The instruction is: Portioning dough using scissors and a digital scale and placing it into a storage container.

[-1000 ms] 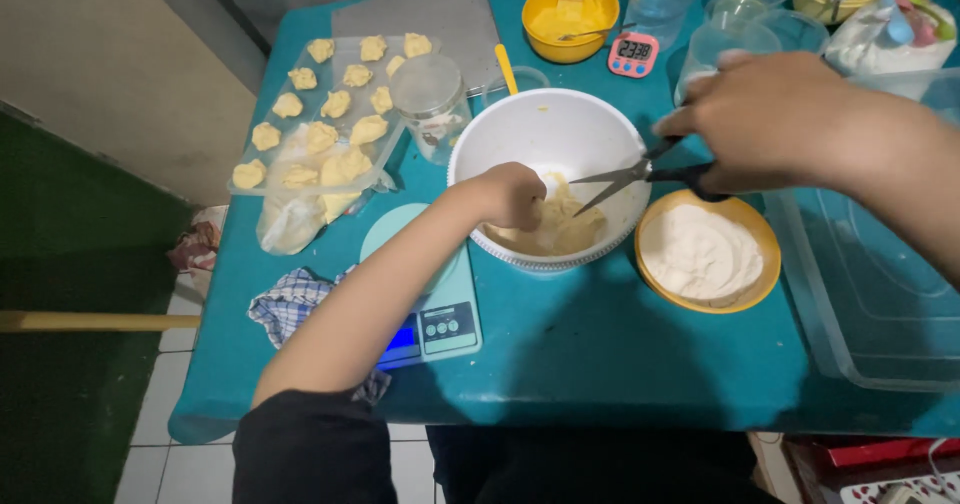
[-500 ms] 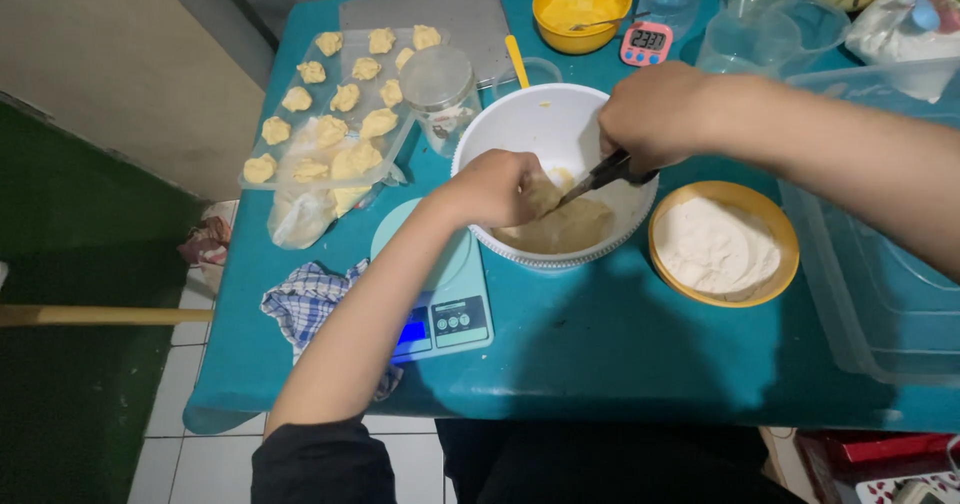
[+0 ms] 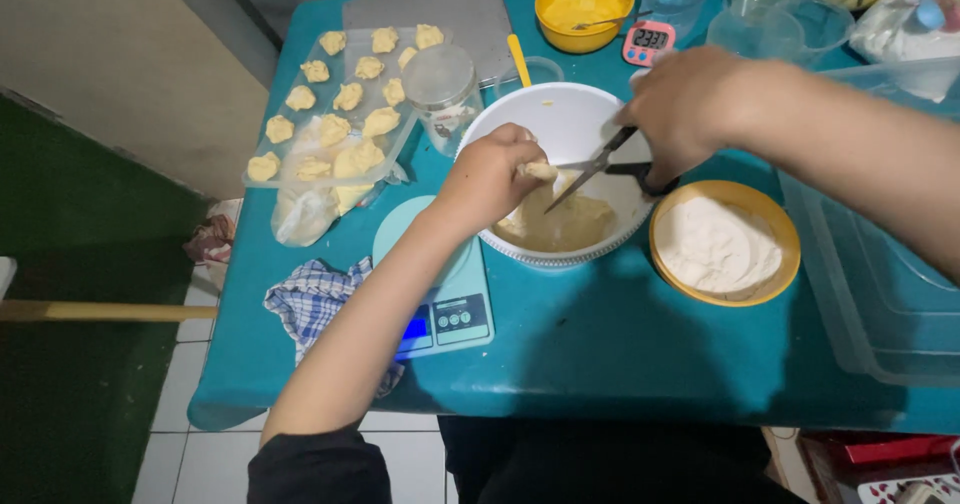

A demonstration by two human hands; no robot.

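Observation:
My left hand (image 3: 492,172) is over the white mixing bowl (image 3: 520,114), pinching a small piece of pale dough (image 3: 541,171) pulled up from the dough mass (image 3: 570,224) at the bowl's bottom. In my right hand (image 3: 680,104) I hold black-handled scissors (image 3: 590,167) with the blades parted, their tips beside the pinched piece. A clear tray (image 3: 340,104) with several cut dough pieces lies to the left of the bowl.
A yellow bowl of white flour (image 3: 722,246) sits right of the mixing bowl. A kitchen scale (image 3: 440,299) and a checked cloth (image 3: 315,299) lie near the front edge. Behind are a lidded jar (image 3: 440,84), a yellow bowl (image 3: 583,4), a pink timer (image 3: 648,42) and clear containers (image 3: 880,294).
My left hand has lifted a bit of dough out of the mass. My right hand has swung the scissors in, blades now at the pinched piece.

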